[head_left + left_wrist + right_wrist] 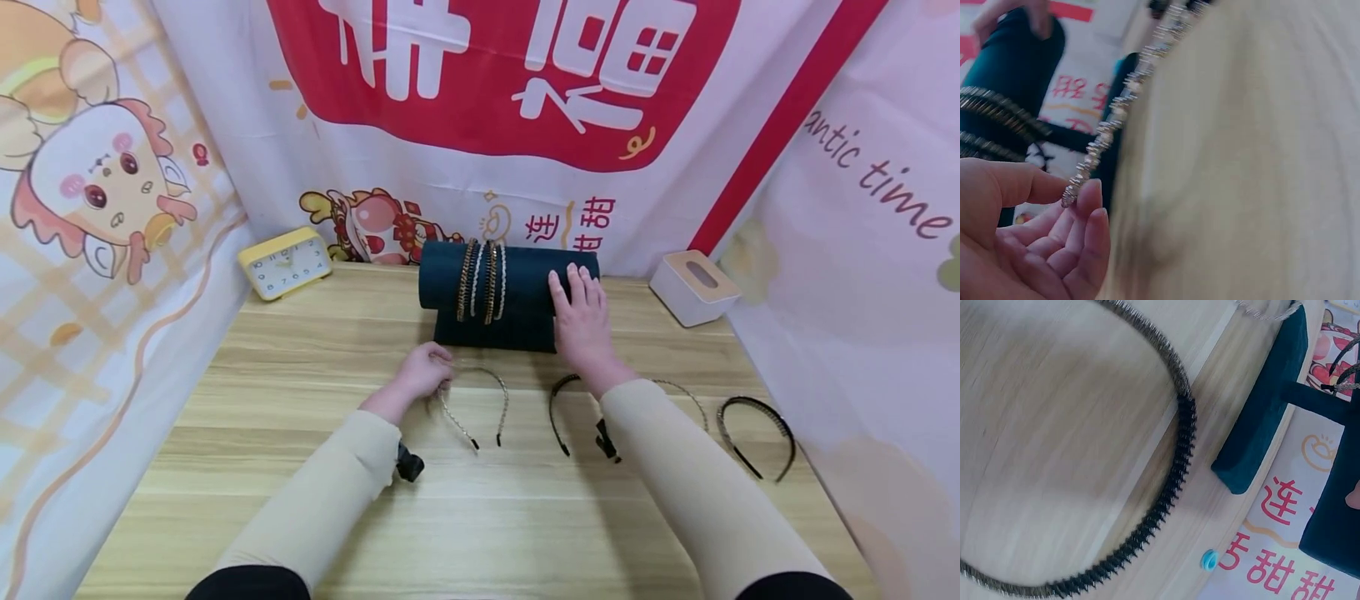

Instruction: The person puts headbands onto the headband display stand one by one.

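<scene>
Red and white backdrop cloth (420,146): large white characters on its red panel are cut by your top edge; below, small red characters read 连 and 甜甜.
Pale right-hand cloth (847,333): you can read "antic time" in brown script; the start of the first word does not show.
Yellow-framed rectangular clock (287,262): Arabic numerals legible; its hands are too faint for you to give a time.
Silver beaded thin headband (1124,103): your left hand (423,371) pinches it between thumb and forefinger; the band extends to the right of that hand, in front of the stand.
Dark teal fabric-covered cylindrical stand (532,275): your right hand (581,321) rests on its right end, fingers extended and slightly apart.
Four textured headbands (491,283): two gold-brown, two whitish, round the stand's left half.
Black ridged headband (753,401): on the light wood-grain table (487,525), to the right of your right forearm.
Obstructed: your right forearm covers part of the loops beneath it, so you cannot tell their full outline.
Left wrist view: upper end of the held band blurred and cut off.
</scene>
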Demonstrator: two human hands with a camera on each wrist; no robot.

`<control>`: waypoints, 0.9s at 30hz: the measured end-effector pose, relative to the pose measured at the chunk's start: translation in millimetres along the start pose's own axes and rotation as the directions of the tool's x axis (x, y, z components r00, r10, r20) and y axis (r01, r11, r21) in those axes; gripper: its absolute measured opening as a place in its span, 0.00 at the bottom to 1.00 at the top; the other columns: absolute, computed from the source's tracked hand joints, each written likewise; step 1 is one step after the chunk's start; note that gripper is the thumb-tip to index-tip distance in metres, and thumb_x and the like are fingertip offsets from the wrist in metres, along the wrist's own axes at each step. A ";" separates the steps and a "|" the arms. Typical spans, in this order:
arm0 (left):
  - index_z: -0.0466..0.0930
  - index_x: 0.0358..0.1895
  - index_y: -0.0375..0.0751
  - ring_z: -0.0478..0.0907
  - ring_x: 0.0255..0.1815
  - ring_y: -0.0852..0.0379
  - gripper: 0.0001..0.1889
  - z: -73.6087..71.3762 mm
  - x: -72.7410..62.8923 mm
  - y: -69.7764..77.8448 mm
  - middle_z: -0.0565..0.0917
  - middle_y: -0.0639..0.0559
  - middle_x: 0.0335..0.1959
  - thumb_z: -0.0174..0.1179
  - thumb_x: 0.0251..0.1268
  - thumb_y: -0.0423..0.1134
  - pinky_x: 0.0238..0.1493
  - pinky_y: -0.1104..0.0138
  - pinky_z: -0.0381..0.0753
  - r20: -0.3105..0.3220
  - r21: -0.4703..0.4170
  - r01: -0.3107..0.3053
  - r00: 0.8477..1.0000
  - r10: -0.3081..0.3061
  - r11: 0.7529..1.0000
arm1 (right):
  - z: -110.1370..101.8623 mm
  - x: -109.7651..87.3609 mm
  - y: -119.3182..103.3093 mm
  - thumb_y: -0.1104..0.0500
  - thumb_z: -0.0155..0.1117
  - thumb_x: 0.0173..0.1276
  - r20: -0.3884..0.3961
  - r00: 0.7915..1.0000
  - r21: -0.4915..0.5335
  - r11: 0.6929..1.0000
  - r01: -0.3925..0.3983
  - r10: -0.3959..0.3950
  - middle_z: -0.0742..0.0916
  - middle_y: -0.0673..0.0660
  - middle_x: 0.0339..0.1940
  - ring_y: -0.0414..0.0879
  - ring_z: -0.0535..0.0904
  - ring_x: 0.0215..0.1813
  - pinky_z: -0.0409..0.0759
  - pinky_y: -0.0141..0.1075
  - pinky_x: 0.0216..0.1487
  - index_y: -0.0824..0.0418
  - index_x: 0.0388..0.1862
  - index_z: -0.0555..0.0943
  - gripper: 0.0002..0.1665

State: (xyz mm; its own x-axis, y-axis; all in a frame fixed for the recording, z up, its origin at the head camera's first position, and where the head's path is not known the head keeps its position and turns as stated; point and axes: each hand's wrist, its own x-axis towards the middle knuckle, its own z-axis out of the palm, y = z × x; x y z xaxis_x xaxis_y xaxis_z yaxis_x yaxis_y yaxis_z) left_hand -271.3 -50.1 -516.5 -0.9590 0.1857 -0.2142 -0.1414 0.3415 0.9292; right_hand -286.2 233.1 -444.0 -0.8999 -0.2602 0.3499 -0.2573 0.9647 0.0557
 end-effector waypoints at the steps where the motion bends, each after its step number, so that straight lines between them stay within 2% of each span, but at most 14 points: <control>1: 0.75 0.51 0.23 0.78 0.21 0.57 0.15 -4.6 -1.8 1.5 0.83 0.35 0.31 0.56 0.60 0.22 0.22 0.70 0.77 0.028 -0.061 0.036 0.999 -0.034 0.997 | -1.1 0.0 0.5 0.60 0.63 0.69 0.008 1.000 -0.002 1.000 0.006 -0.006 0.54 0.67 0.77 0.63 0.46 0.77 0.39 0.53 0.76 0.58 0.79 0.53 0.45; 5: 0.72 0.57 0.19 0.79 0.23 0.58 0.17 -24.9 -9.8 5.9 0.82 0.32 0.38 0.52 0.67 0.25 0.28 0.69 0.80 0.125 -0.175 0.136 0.985 -0.115 0.975 | -5.1 -0.4 2.9 0.58 0.64 0.69 0.035 0.999 -0.004 1.000 0.028 -0.028 0.54 0.68 0.78 0.63 0.45 0.77 0.41 0.54 0.76 0.58 0.80 0.52 0.46; 9: 0.72 0.57 0.21 0.83 0.28 0.56 0.17 -44.5 -18.3 5.6 0.82 0.34 0.39 0.52 0.70 0.28 0.35 0.66 0.84 0.201 -0.217 0.176 0.971 -0.132 0.960 | -7.6 0.0 5.9 0.57 0.63 0.69 0.037 0.998 -0.012 0.999 0.052 -0.051 0.55 0.68 0.77 0.64 0.47 0.76 0.45 0.55 0.75 0.58 0.80 0.53 0.45; 14: 0.69 0.60 0.21 0.86 0.32 0.54 0.20 -64.2 -27.4 1.4 0.84 0.40 0.35 0.55 0.72 0.31 0.33 0.65 0.85 0.266 -0.267 0.206 0.955 -0.134 0.941 | -9.4 1.2 8.4 0.57 0.62 0.69 0.033 0.996 -0.033 0.996 0.079 -0.078 0.56 0.69 0.77 0.65 0.49 0.75 0.49 0.57 0.73 0.59 0.79 0.55 0.43; 18: 0.72 0.57 0.22 0.86 0.34 0.53 0.17 -77.1 -37.1 4.8 0.86 0.41 0.36 0.56 0.73 0.34 0.35 0.64 0.86 0.294 -0.286 0.190 0.950 -0.103 0.939 | -9.4 1.4 9.2 0.57 0.64 0.68 0.030 0.996 -0.041 0.995 0.086 -0.085 0.57 0.69 0.76 0.65 0.51 0.75 0.52 0.57 0.72 0.59 0.79 0.56 0.44; 23: 0.79 0.46 0.35 0.86 0.37 0.54 0.06 -93.1 -52.2 19.4 0.87 0.45 0.37 0.57 0.72 0.32 0.40 0.61 0.86 0.347 -0.339 0.157 0.937 -0.033 0.928 | -9.7 1.5 9.4 0.56 0.63 0.68 0.035 0.996 -0.045 0.995 0.086 -0.085 0.57 0.69 0.76 0.65 0.51 0.75 0.52 0.58 0.72 0.58 0.79 0.55 0.44; 27: 0.76 0.57 0.30 0.86 0.39 0.54 0.14 -104.8 -59.9 25.4 0.87 0.46 0.39 0.56 0.73 0.32 0.45 0.59 0.85 0.373 -0.379 0.134 0.928 0.019 0.916 | -10.8 1.9 7.9 0.56 0.63 0.69 0.043 0.996 -0.046 0.996 0.079 -0.077 0.57 0.69 0.76 0.65 0.50 0.75 0.52 0.58 0.72 0.59 0.79 0.55 0.44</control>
State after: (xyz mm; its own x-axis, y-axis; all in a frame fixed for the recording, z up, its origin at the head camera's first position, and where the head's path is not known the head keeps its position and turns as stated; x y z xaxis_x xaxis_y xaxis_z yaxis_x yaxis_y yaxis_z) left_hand -243.2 -149.1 -448.5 -0.8009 0.5220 -0.2935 -0.3508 -0.0117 0.9364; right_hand -286.2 240.6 -432.8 -0.8916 -0.3352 0.3044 -0.3110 0.9420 0.1265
